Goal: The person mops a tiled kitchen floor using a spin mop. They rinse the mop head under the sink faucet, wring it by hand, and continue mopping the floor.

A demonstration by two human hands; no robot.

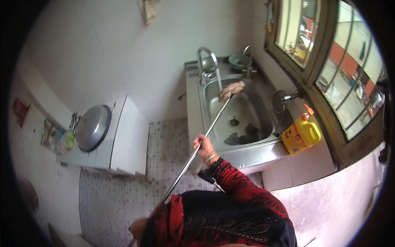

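My right hand (204,147), with a bracelet at the wrist, grips a shiny metal mop handle (185,168) by the front edge of the sink. Farther down the same handle, at the lower left, my left hand (139,228) is closed around it, partly blurred and hidden by the sleeve. The handle slants up to a pinkish-white mop head (231,90), which is over the far part of the stainless steel sink basin (222,112). A gooseneck faucet (213,57) curves down beside the mop head. Dark cloths (245,136) lie in the near end of the basin.
A yellow jug (301,136) with an orange pump stands right of the sink. Green bowl (240,61) and faucet handle (249,71) are behind the basin. To the left, a large lidded pan (93,128) sits on a tiled counter (131,136). A barred window (348,61) borders the right.
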